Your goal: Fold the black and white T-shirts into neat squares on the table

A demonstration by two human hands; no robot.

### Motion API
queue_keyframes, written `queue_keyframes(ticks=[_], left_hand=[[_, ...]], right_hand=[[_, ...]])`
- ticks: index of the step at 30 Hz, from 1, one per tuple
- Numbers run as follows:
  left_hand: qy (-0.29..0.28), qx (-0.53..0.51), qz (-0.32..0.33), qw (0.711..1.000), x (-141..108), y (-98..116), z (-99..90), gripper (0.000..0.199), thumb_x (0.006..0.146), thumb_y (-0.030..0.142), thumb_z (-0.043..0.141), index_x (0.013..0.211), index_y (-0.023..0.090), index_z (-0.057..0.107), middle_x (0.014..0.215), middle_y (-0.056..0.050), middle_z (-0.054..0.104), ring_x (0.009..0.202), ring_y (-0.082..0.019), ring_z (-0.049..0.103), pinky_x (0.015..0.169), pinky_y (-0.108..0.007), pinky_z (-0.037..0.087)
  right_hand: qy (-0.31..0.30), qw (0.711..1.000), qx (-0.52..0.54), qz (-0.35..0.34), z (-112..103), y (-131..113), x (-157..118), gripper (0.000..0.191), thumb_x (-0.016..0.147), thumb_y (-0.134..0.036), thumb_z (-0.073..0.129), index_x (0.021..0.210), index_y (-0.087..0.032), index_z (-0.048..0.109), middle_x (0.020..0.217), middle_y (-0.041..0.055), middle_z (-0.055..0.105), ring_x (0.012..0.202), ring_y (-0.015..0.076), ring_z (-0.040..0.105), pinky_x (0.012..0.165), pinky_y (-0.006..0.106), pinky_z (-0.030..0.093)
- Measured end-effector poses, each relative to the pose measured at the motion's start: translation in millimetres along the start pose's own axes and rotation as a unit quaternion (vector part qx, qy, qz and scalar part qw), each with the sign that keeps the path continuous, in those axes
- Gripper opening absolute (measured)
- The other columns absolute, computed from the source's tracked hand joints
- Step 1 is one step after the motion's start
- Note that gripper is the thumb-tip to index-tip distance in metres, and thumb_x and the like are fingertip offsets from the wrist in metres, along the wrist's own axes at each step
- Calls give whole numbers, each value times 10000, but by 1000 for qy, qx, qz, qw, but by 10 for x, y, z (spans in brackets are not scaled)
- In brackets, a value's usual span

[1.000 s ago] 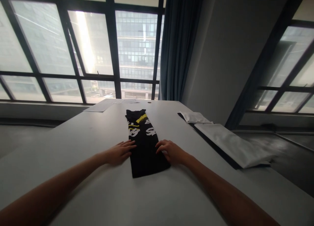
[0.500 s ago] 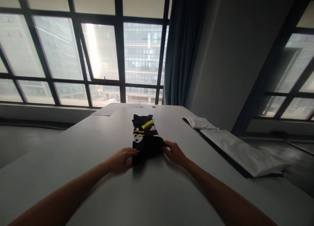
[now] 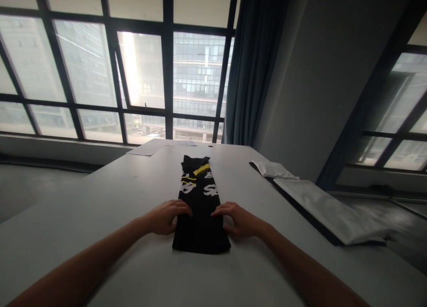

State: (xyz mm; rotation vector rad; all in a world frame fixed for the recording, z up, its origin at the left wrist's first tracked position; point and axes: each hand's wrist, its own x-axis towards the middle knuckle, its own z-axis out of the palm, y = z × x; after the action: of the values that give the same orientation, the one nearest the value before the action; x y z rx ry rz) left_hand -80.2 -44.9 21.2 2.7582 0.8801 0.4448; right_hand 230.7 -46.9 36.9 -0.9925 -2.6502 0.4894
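A black folded T-shirt [image 3: 202, 218] with white and yellow print lies lengthwise on the white table, its plain end toward me. My left hand [image 3: 165, 217] has its fingers over the shirt's left edge, the thumb low against the side. On the opposite edge, my right hand [image 3: 238, 219] grips in the same way, fingertips on top of the cloth and thumb at the side. Both thumb tips are partly hidden by the fabric. The near end of the shirt spreads flat between my wrists.
Silvery-white plastic bags [image 3: 320, 205] lie on dark material along the table's right side. Sheets of paper [image 3: 143, 150] rest at the far left corner of the white table [image 3: 140, 178]. Beyond it are windows and a blue curtain [image 3: 248, 67].
The shirt's near part, bunched and raised between my hands before, now lies flat toward me, showing more white print. My hands have shifted slightly and hold its side edges.
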Motion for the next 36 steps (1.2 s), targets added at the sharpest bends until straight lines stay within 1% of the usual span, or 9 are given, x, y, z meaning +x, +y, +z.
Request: queue_keyframes(ticks=[6, 11, 17, 24, 26, 29, 32, 34, 36], left_hand=[[-28, -9, 12, 999, 40, 44, 37, 506, 653, -5, 525, 1043, 244, 730, 1145, -22, 714, 1068, -209, 648, 998, -347, 486], [-15, 24, -45, 999, 2, -169, 18, 410, 781, 56, 536, 1101, 243, 712, 1219, -44, 690, 1132, -225, 623, 1006, -371, 489], [-17, 5, -55, 998, -22, -217, -55, 312, 890, 143, 511, 1084, 249, 732, 1179, -48, 722, 1104, -215, 648, 989, -357, 481], [-72, -108, -110, 985, -120, -52, -299, 243, 842, 301, 651, 1053, 313, 770, 1080, -18, 755, 1026, -232, 652, 929, -338, 491], [-57, -221, -129, 965, -72, -110, -260, 240, 812, 373, 686, 1000, 253, 774, 990, -39, 761, 917, -223, 670, 829, -322, 527], [50, -379, -249, 890, 66, -273, -91, 335, 780, 439, 709, 934, 142, 724, 762, -47, 715, 659, -180, 660, 651, -304, 541], [133, -424, -382, 810, 158, -408, 68, 461, 741, 391, 761, 1095, 120, 645, 728, -28, 691, 531, -144, 618, 558, -283, 523], [134, -432, -406, 794, 162, -446, 113, 630, 716, 348, 793, 1263, 139, 560, 768, -29, 703, 550, -148, 632, 555, -278, 521], [117, -429, -393, 805, 136, -449, 118, 738, 699, 329, 807, 1347, 162, 496, 764, -13, 696, 609, -163, 656, 577, -277, 525]], right_hand=[[-8, 1000, -15, -4, 12, 52, 2, 304, 813, -83, 615, 1008, -252, 776, 1234, 56, 695, 1274, 276, 548, 1163, 518, 276], [14, 998, -64, 7, 81, 166, 37, 354, 799, -48, 604, 1067, -223, 756, 1271, 79, 676, 1205, 282, 597, 1107, 499, 363], [42, 998, -41, -19, 85, 159, 63, 277, 846, -45, 548, 963, -189, 754, 1088, 76, 744, 1047, 225, 671, 1043, 416, 428], [-78, 990, 110, 26, -161, 38, -73, 237, 828, -98, 581, 952, -207, 752, 986, 33, 745, 924, 187, 686, 885, 329, 516], [-82, 973, 212, 46, -118, 82, 1, 187, 846, -134, 578, 949, -178, 727, 915, 31, 729, 836, 168, 686, 801, 307, 544], [54, 923, 339, 174, 55, 195, 202, 179, 916, -207, 530, 1032, -143, 649, 755, 12, 672, 632, 127, 644, 617, 262, 551], [157, 858, 386, 299, 223, 298, 360, 276, 923, -235, 567, 1179, -134, 543, 725, 1, 644, 522, 107, 592, 482, 226, 511], [167, 838, 412, 316, 268, 340, 390, 401, 904, -266, 621, 1257, -143, 477, 819, 29, 668, 548, 115, 612, 459, 226, 517], [162, 840, 424, 298, 264, 356, 367, 483, 887, -296, 656, 1299, -161, 444, 904, 53, 676, 628, 136, 652, 488, 236, 550]])
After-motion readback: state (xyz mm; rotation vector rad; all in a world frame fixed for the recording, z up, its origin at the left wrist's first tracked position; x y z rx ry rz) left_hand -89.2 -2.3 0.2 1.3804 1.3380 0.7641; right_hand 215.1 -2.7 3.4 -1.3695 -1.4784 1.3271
